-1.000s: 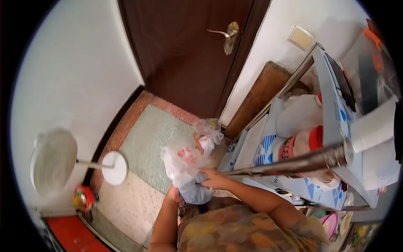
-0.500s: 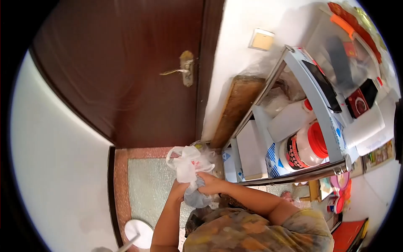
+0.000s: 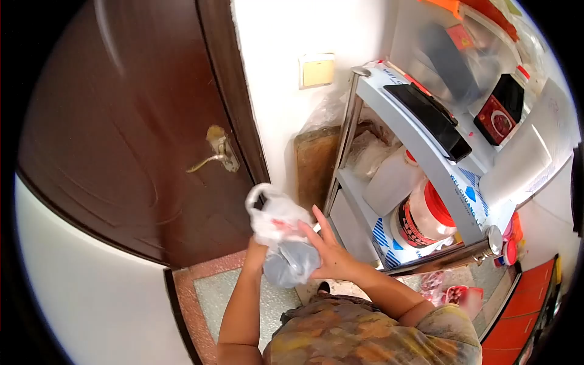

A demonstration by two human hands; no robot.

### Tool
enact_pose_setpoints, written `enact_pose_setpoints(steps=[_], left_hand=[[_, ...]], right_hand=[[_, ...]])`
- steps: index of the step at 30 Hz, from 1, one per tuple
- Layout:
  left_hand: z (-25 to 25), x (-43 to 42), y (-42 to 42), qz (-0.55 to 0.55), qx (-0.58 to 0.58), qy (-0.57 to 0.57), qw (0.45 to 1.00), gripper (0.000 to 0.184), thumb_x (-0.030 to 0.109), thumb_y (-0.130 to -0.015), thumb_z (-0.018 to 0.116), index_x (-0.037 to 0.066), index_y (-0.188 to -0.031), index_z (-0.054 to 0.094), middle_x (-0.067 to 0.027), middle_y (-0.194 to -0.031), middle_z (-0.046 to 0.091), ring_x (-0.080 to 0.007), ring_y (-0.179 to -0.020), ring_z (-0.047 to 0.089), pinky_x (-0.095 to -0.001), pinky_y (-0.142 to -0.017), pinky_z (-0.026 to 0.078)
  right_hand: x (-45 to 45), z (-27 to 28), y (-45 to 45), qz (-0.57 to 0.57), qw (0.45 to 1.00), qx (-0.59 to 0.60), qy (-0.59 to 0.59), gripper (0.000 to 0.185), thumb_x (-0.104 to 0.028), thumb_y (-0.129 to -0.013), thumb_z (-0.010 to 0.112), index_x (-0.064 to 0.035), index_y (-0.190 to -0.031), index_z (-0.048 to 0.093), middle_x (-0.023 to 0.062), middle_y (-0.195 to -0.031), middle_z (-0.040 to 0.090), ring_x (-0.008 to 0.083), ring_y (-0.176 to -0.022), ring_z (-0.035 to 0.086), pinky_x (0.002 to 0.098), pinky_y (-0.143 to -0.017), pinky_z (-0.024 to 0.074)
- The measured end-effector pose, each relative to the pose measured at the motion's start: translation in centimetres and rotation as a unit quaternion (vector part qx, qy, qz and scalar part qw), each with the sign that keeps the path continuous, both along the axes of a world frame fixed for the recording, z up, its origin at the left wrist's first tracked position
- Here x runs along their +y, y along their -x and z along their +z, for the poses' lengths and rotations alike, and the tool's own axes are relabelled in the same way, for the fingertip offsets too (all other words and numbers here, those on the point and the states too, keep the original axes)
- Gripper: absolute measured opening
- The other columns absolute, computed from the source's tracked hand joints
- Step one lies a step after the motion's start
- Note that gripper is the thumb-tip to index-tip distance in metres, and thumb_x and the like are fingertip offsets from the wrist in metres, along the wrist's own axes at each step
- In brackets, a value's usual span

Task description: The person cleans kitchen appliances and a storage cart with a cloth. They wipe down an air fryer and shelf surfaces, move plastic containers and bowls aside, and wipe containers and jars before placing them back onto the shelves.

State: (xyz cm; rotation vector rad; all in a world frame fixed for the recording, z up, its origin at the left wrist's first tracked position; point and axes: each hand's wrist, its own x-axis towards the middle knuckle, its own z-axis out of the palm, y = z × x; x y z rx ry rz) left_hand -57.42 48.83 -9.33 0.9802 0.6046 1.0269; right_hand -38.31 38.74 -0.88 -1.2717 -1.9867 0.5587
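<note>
In front of my body is a plastic bag (image 3: 277, 222), white and crumpled with a loop handle and red print on top. Its lower part is a rounded grey bulge whose contents I cannot make out. My left hand (image 3: 255, 250) holds the bag from the left side, its fingers mostly hidden behind the plastic. Against the bag's right side rests my right hand (image 3: 331, 252), with fingers stretched apart and touching the plastic.
A brown door (image 3: 134, 140) with a metal handle (image 3: 222, 152) stands ahead on the left. To the right is a metal shelf rack (image 3: 413, 121) holding a red-lidded jar (image 3: 423, 216), a white bottle (image 3: 392, 182), a black flat object (image 3: 429, 118) and a paper roll (image 3: 517, 164). A wooden board (image 3: 313, 164) leans behind it.
The bag has risen with my hands, closer to the door. My right hand's fingers have spread from their grip around the bag. The view has shifted toward the right.
</note>
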Motion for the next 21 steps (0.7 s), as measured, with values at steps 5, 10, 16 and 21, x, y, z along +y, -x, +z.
enact_pose_setpoints(steps=[5,10,16,21], left_hand=[[4.2,0.5,-3.6,-0.119,0.13,0.024,0.984,0.041,0.023,-0.081,0.062,0.004,-0.116,0.052,-0.0042,-0.106,0.058,-0.0134,-0.095,0.055,-0.0279,-0.08,0.046],[4.0,2.2,-4.2,-0.178,0.012,0.178,0.968,0.046,0.014,-0.083,0.057,0.004,-0.125,0.043,-0.0078,-0.119,0.052,-0.0172,-0.106,0.051,-0.0323,-0.088,0.043],[8.5,1.3,-7.2,-0.021,0.04,0.091,0.995,0.066,0.009,-0.082,0.053,0.002,-0.138,0.017,-0.0109,-0.136,0.035,-0.0245,-0.12,0.039,-0.0367,-0.096,0.035],[8.4,5.1,-8.6,0.042,0.161,-0.203,0.965,0.055,0.002,-0.069,0.065,-0.001,-0.12,0.043,-0.0085,-0.107,0.056,-0.0154,-0.097,0.052,-0.0287,-0.086,0.041]], right_hand=[[0.6,-3.5,-1.2,0.021,0.996,0.084,0.034,0.076,-0.007,-0.061,0.072,-0.0124,-0.13,0.041,0.0167,-0.139,0.025,0.0309,-0.12,0.041,0.0324,-0.094,0.0374],[2.6,-3.8,-3.5,-0.131,0.966,0.223,-0.021,0.042,-0.004,-0.067,0.069,-0.005,-0.108,0.058,0.0117,-0.109,0.056,0.0212,-0.101,0.054,0.0295,-0.086,0.0419],[5.9,-1.2,-3.9,-0.324,0.879,0.346,-0.058,0.032,0.002,-0.07,0.062,-0.0013,-0.102,0.059,0.0045,-0.093,0.062,0.0081,-0.086,0.054,0.025,-0.077,0.0443],[9.8,-1.4,-2.4,-0.28,0.883,0.369,-0.077,0.042,-0.001,-0.071,0.063,-0.0003,-0.111,0.051,0.0043,-0.096,0.059,0.0104,-0.091,0.053,0.0251,-0.082,0.0424]])
